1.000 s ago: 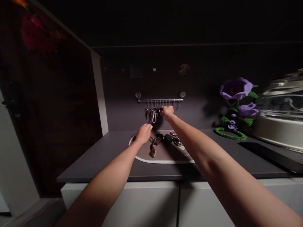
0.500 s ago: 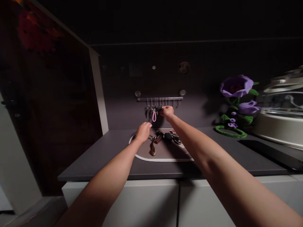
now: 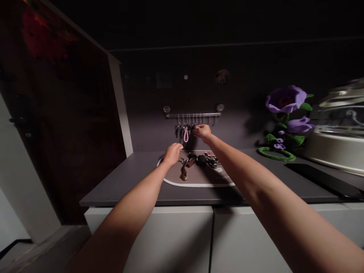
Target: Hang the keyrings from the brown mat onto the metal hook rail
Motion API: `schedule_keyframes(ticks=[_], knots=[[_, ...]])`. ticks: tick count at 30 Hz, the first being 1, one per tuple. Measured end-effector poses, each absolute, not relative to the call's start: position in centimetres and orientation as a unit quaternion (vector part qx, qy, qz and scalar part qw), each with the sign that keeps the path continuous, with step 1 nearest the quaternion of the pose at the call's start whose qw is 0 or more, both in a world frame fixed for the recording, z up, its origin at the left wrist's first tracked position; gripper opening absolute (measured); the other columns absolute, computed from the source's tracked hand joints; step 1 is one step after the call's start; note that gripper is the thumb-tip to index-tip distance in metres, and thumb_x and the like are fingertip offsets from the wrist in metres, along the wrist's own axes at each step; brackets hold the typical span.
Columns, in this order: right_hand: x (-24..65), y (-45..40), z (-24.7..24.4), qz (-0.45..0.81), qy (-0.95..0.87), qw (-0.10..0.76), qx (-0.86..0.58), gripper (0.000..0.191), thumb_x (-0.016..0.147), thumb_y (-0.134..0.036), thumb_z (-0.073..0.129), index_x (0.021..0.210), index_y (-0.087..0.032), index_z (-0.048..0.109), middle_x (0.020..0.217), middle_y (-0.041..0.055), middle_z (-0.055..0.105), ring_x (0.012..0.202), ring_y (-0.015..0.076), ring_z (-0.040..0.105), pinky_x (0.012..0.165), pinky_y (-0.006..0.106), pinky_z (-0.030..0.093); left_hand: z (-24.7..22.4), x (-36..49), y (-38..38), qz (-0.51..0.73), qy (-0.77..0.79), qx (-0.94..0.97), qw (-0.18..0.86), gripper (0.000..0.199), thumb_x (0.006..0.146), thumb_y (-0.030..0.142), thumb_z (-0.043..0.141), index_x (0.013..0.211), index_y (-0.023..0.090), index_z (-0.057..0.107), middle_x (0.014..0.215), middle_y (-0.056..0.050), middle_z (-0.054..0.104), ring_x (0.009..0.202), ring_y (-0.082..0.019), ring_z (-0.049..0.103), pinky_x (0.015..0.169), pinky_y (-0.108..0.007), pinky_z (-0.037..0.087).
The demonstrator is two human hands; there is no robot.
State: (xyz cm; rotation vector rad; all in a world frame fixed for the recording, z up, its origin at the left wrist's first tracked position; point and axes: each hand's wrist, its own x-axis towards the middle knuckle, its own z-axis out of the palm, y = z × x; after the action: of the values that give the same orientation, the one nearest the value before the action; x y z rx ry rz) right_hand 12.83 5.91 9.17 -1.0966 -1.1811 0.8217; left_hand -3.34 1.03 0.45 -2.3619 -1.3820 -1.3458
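My right hand point(image 3: 203, 131) is raised at the hooks of a clear rail point(image 3: 193, 115) on the dark back wall. Its fingers are pinched beside a small dark item among the hanging keys point(image 3: 189, 129); what lies between the fingertips is hidden. A pink strap point(image 3: 185, 135) hangs just to its left. Lower down, my left hand point(image 3: 173, 153) hovers over the left part of an oval mat point(image 3: 176, 176), fingers loosely stretched, nothing visible in them. On the mat lie a brown leather strap point(image 3: 184, 173), a brown key fob point(image 3: 191, 162), a round black item point(image 3: 201, 160) and more keys point(image 3: 212, 162).
Purple felt flowers point(image 3: 287, 99) with a green ring base point(image 3: 276, 154) stand at the right. Beyond them are a large cream container with a clear upper part point(image 3: 338, 146) and a flat black slab point(image 3: 321, 180). The dark counter point(image 3: 122, 182) tops white cabinets point(image 3: 176, 235).
The view has shifted slightly, moving the counter and mat higher in the picture. Both hands keep nearly the same places, the right at the hooks and the left over the mat.
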Motion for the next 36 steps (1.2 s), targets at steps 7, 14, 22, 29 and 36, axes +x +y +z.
schedule_keyframes(ticks=[7,14,22,29,36], knots=[[13.4,4.6,9.4,0.361,-0.532,0.601,-0.474,0.006,0.078,-0.009,0.053,0.074,-0.013,0.052,0.056,-0.002,0.05,0.048,0.0055,0.051,0.054,0.023,0.05,0.4,-3.5,1.0,-0.42,-0.442,-0.792,0.026,0.023,0.084,0.018,0.042,0.079,0.016,0.064,0.078,-0.005,0.062,0.078,-0.016,0.053,0.072,-0.026,0.039],[13.4,2.9,8.9,0.379,-0.554,0.589,-0.45,0.01,0.079,-0.008,0.051,0.07,-0.013,0.052,0.062,-0.0006,0.053,0.051,0.006,0.052,0.056,0.025,0.05,0.6,-3.5,0.5,-0.4,-0.434,-0.807,0.009,0.021,0.082,0.018,0.045,0.082,0.016,0.066,0.083,-0.005,0.064,0.082,-0.016,0.054,0.075,-0.026,0.039],[12.7,1.2,6.2,0.377,-0.597,0.556,-0.438,0.008,0.08,-0.012,0.049,0.075,-0.013,0.056,0.075,0.0037,0.06,0.058,0.0066,0.055,0.056,0.02,0.045,0.6,-3.4,0.0,-0.38,-0.417,-0.825,-0.026,0.021,0.082,0.024,0.047,0.081,0.014,0.066,0.085,-0.006,0.065,0.081,-0.016,0.056,0.074,-0.026,0.04],[12.9,0.1,2.4,0.139,-0.749,0.447,-0.47,0.015,0.078,-0.02,0.054,0.085,-0.014,0.065,0.088,0.0068,0.068,0.082,0.0148,0.061,0.077,0.027,0.045,0.4,-3.6,-0.5,-0.359,-0.397,-0.84,-0.089,0.03,0.081,0.035,0.046,0.078,0.013,0.066,0.075,-0.003,0.064,0.069,-0.013,0.054,0.065,-0.024,0.039],[13.7,-1.2,1.6,-0.002,-0.829,0.297,-0.473,0.023,0.083,-0.022,0.049,0.098,-0.016,0.066,0.1,0.008,0.067,0.093,0.0164,0.06,0.082,0.024,0.042,0.4,-3.6,-1.4,-0.326,-0.407,-0.843,-0.132,0.034,0.074,0.043,0.053,0.074,0.012,0.067,0.069,-0.003,0.065,0.063,-0.012,0.053,0.06,-0.023,0.038]])
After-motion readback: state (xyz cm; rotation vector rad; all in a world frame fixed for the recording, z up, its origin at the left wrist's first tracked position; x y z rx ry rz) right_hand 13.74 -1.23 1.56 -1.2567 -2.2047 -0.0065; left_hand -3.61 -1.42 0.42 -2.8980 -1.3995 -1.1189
